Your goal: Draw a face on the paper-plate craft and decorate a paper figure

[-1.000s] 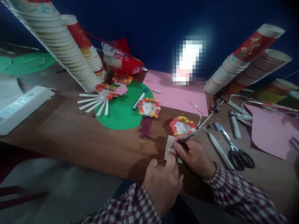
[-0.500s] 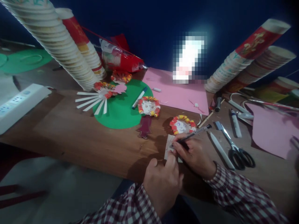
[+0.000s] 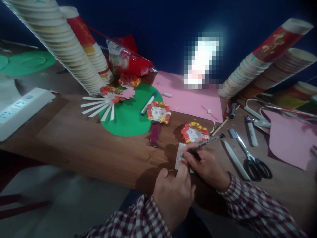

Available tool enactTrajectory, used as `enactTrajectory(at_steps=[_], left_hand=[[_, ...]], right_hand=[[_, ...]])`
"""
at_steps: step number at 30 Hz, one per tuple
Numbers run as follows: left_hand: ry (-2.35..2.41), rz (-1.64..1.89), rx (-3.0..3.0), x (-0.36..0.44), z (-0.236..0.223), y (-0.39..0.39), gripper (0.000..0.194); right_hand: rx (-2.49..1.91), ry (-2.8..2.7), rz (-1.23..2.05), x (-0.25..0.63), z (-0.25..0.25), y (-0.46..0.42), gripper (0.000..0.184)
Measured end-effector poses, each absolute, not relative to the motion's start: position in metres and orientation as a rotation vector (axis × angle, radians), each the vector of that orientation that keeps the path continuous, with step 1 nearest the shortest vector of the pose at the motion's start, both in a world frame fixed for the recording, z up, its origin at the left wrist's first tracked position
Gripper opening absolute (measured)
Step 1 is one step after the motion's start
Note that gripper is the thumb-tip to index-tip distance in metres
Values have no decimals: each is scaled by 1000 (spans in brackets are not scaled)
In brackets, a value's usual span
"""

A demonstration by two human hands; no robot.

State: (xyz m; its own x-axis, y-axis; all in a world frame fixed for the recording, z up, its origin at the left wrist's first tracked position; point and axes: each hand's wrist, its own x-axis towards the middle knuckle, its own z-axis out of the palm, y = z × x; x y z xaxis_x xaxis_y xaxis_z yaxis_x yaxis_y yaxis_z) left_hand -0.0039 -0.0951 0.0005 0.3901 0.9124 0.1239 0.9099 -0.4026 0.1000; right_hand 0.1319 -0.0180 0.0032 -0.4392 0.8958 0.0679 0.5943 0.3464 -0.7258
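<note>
My right hand (image 3: pixel 206 163) is closed around a slim dark pen (image 3: pixel 209 142), its tip down on a small pale piece of paper (image 3: pixel 178 156). My left hand (image 3: pixel 173 195) holds the paper against the table with its forefinger, the other fingers curled in. Part of the paper is hidden under both hands. Just beyond them lies a paper-cup ring with a drawn face (image 3: pixel 194 133) and a red-and-yellow curled border. Left of it is a similar ring with a face (image 3: pixel 158 113), above a maroon cut-out (image 3: pixel 154 134).
Scissors (image 3: pixel 252 163), a white stick-like tool (image 3: pixel 236 160) and a marker (image 3: pixel 251 132) lie right of my hands. Tall paper-cup stacks (image 3: pixel 64 43) rise at left and right. A green sheet (image 3: pixel 119 124), a pink sheet (image 3: pixel 188 105) and a power strip (image 3: pixel 23 110) also lie on the table.
The pen is slightly lower in my right hand's grip. Otherwise the whole view has shifted a little, and both hands stay at the paper.
</note>
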Motion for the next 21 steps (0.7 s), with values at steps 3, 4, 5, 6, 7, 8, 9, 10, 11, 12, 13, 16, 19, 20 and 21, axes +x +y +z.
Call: enactTrajectory(at_steps=[3, 4, 5, 6, 7, 8, 9, 10, 11, 12, 13, 16, 19, 20, 21], left_hand=[[1693, 247, 2610, -4, 0, -95, 40], [1693, 249, 2611, -4, 0, -96, 39], [1696, 253, 2612, -4, -1, -96, 39], [1700, 257, 2614, -4, -1, -96, 40], [1703, 258, 2617, -4, -2, -97, 41], [1705, 256, 2619, -4, -2, -97, 42], [1704, 246, 2619, -4, -3, -97, 43], [1699, 239, 2620, -4, -3, -97, 44], [1696, 233, 2619, -4, -3, -97, 45], [1692, 229, 2618, -4, -3, -97, 46], [1689, 227, 2616, -4, -3, -97, 45], [1691, 231, 2614, -4, -3, -97, 44], [1693, 245, 2616, -4, -3, -96, 43], [1696, 254, 2617, -4, -3, -96, 43], [1699, 258, 2617, -4, -3, -96, 43]], right_hand=[[-1282, -2163, 888, 132, 4, -18, 12], [-1280, -2166, 892, 132, 4, -17, 13], [-1281, -2169, 895, 132, 4, -17, 13], [-1284, -2170, 897, 132, 4, -17, 13], [-1292, -2162, 892, 132, 4, -17, 13], [-1305, -2149, 882, 133, 4, -17, 13], [-1319, -2133, 868, 133, 4, -17, 13], [-1329, -2117, 853, 133, 4, -17, 13], [-1336, -2107, 839, 133, 5, -17, 12], [-1340, -2105, 833, 133, 5, -17, 12], [-1341, -2110, 833, 132, 5, -17, 12], [-1334, -2136, 861, 132, 5, -17, 13], [-1321, -2143, 861, 132, 4, -18, 13], [-1316, -2147, 855, 132, 4, -18, 12], [-1310, -2154, 848, 132, 4, -18, 12]])
